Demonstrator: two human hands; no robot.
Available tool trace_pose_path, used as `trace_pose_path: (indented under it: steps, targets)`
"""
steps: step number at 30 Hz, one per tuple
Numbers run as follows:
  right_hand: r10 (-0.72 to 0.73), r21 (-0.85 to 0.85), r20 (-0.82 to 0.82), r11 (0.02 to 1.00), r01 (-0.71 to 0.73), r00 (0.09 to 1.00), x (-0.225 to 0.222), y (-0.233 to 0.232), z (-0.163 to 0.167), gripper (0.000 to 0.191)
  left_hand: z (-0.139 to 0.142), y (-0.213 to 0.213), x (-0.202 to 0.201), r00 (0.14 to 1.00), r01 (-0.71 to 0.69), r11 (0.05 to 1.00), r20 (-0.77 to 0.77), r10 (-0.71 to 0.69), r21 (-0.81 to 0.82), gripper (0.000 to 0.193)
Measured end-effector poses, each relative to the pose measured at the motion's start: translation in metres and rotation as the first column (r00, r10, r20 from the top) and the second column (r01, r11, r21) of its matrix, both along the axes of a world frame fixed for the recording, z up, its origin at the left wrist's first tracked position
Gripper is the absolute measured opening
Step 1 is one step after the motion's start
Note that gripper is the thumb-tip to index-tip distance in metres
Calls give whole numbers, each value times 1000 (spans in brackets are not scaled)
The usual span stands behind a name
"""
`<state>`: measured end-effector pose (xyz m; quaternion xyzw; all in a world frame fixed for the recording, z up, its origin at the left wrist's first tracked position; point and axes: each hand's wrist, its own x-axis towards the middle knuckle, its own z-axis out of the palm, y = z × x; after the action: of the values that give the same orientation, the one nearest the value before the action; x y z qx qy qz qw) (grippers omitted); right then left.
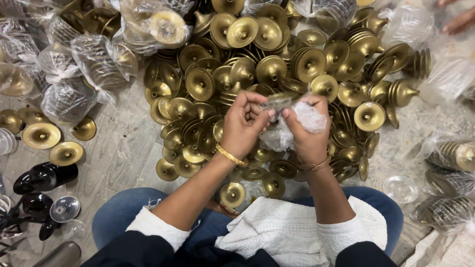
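From the head camera I am looking down at both hands working over a heap of brass-coloured metal bell-shaped cups (pixel 277 64) spread across the grey wooden floor (pixel 123 153). My left hand (pixel 243 126) is closing its grip, thumb and fingers pinching the upper edge of a crumpled clear plastic bag (pixel 284 131); a gold bangle (pixel 230 155) is sitting on that wrist. My right hand (pixel 309 133) is wrapping its grip tightly around the other side of the same bag, fingers curled shut on the film. The bag is hanging between the two hands, just above the near edge of the heap, and I cannot tell what is inside it. A white quilted cloth (pixel 287 230) is lying across my lap, over blue jeans (pixel 116 217). Filled clear plastic bags of cups (pixel 74 74) are resting at the left, with glossy black pieces (pixel 44 177) near them. Another person's fingers (pixel 460 20) are showing at the top right corner.
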<state>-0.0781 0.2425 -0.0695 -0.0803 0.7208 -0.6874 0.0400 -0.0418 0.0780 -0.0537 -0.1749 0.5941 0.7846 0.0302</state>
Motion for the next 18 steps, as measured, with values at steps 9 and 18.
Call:
trace_pose_path:
  steps: [9, 18]
  targets:
    - [214, -286, 336, 951, -117, 917, 16, -23, 16, 25, 19, -25, 4, 934, 266, 583, -355, 41, 768, 20]
    - [166, 53, -166, 986, -160, 972, -1, -6, 22, 15, 14, -72, -30, 893, 197, 594, -108, -438, -780, 34]
